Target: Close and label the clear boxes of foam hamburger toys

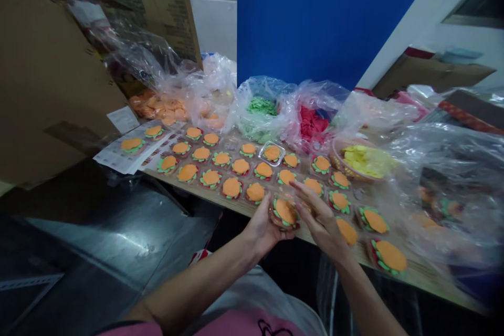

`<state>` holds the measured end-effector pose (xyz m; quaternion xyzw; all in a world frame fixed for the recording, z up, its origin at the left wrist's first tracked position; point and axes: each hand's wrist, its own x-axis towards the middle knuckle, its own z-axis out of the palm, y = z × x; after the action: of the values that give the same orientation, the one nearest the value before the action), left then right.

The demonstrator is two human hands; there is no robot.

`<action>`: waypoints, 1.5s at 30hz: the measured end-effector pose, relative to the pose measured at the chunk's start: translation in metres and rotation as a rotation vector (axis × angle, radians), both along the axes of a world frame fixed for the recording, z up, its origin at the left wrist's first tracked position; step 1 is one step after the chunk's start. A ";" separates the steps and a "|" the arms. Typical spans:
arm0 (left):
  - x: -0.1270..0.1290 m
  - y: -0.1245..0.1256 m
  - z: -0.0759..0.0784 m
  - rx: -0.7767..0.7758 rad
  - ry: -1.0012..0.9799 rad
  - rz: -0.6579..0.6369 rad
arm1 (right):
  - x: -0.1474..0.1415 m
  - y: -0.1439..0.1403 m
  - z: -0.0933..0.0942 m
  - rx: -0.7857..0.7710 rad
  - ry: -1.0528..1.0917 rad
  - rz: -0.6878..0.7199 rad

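In my left hand (262, 227) is a toy burger (285, 211) with an orange top and a green leafy rim, apparently in a clear plastic case. My left fingers wrap round its underside, just off the table's front edge. Close to the burger's right side is my right hand (318, 215), its fingers stretched out; whether they touch the case I cannot tell. Rows of similar burgers, such as one beside my left hand (255, 192) and one behind my right hand (314, 186), lie on the wooden table (244, 207).
Plastic bags of orange pieces (157, 106), green pieces (262, 106) and red pieces (312, 125) line the back. A basket (337, 160) holds yellow pieces. Printed sheets (120, 160) lie at the left, near a large cardboard box (51, 63). Clear plastic (464, 168) covers the right end.
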<state>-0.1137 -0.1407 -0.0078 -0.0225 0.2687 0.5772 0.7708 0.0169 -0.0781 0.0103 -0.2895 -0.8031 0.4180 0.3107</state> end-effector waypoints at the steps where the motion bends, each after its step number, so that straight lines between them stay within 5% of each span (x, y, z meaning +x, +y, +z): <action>1: 0.002 -0.001 0.000 0.045 0.002 0.012 | 0.001 0.001 -0.001 -0.033 0.012 -0.021; 5: 0.006 -0.006 -0.003 0.109 0.040 0.030 | 0.004 0.000 0.001 -0.063 0.011 -0.072; 14: 0.002 -0.008 -0.011 0.085 0.147 0.086 | 0.003 -0.008 -0.003 0.154 -0.060 -0.033; 19: 0.001 0.001 -0.008 0.016 0.055 0.094 | -0.001 -0.015 -0.007 0.375 -0.076 0.093; 26: 0.002 0.007 0.003 -0.085 -0.103 0.154 | -0.002 -0.018 -0.014 0.487 -0.102 0.130; 34: -0.003 0.002 -0.004 0.085 -0.056 0.047 | 0.005 -0.018 -0.023 0.550 -0.102 0.173; 38: -0.003 -0.002 -0.001 0.193 0.218 0.118 | 0.011 -0.024 -0.025 0.440 -0.028 0.144; 42: -0.004 -0.004 0.008 0.302 0.379 0.110 | 0.011 -0.021 -0.021 0.048 0.081 -0.238; 45: -0.005 -0.008 0.008 0.297 0.415 0.066 | 0.011 -0.011 -0.018 -0.246 0.063 -0.291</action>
<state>-0.1190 -0.1484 0.0006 0.2009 0.3327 0.6274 0.6748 0.0274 -0.0893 -0.0080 -0.4251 -0.6854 0.4725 0.3552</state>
